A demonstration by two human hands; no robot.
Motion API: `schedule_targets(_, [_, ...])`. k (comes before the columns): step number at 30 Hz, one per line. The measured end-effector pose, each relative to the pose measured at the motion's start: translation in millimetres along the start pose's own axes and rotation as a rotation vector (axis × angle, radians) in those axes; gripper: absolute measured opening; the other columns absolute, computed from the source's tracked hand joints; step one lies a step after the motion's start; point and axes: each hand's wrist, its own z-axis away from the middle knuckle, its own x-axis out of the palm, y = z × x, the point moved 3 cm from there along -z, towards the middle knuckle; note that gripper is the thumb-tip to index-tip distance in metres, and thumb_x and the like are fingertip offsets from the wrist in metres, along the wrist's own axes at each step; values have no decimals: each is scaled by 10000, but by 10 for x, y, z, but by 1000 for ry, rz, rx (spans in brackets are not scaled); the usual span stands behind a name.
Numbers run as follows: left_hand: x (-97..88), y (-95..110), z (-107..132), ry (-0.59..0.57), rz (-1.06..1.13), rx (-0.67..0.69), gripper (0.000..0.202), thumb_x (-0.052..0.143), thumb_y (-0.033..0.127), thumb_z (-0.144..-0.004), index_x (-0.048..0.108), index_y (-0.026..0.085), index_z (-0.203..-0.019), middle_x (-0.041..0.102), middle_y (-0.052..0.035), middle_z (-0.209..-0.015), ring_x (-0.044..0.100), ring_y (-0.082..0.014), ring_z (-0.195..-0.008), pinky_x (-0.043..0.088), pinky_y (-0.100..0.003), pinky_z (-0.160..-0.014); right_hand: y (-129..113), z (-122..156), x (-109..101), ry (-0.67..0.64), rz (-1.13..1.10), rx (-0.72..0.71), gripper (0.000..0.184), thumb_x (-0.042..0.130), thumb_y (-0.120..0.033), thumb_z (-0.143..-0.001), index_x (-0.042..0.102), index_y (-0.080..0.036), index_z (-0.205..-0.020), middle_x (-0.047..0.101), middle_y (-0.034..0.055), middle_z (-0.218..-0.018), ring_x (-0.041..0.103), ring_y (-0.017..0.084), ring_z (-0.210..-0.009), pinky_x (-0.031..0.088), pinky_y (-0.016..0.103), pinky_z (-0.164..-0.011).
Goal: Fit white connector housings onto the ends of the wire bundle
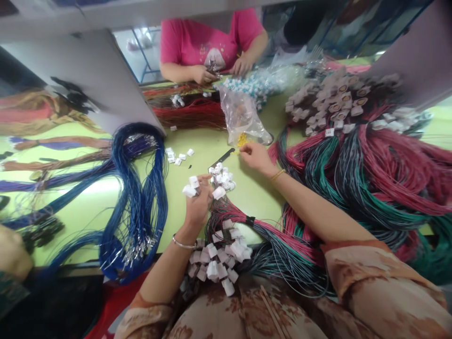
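Observation:
My left hand (198, 203) is closed around white plastic connectors (190, 188), some jutting out past its fingers. Beside it, more white connectors (222, 178) top a bundle of red, black and green wires (243, 217) bound with a black tie. My right hand (254, 157) pinches at a small yellow piece (237, 152), its fingertips just below a pile of yellow pieces (242, 139) at the mouth of a clear plastic bag (243, 115). Between the hands lies a thin black tool (222, 157). White-capped wire ends (219, 263) rest against my lap.
Blue wire bundles (136, 197) lie on the green table at left, near loose white connectors (178, 157). Thick red, black and green wire bundles (388, 169) with white ends fill the right. Across the table, a person in a pink shirt (212, 42) handles small parts.

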Motion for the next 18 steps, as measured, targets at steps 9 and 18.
schedule_targets(9, [8,19,44,-38,-51,17,519,604,711,-839,533,214,-969,515,75,-567,389,-75,-443,329,-211,-433,39,-114,125,-72,34,98,100,633,-202,-812,650,-147,-731,720,117,-824,629,241,-847,462,363,-847])
schedule_targets(18, [-25,73,33,-97,-70,83,396,805,449,-779,681,180,-1042,714,-37,-868,599,-104,-613,490,-243,-585,-264,239,31,-238,-945,347,142,759,-211,-789,647,-147,-850,705,23,-713,642,97,-578,525,206,-547])
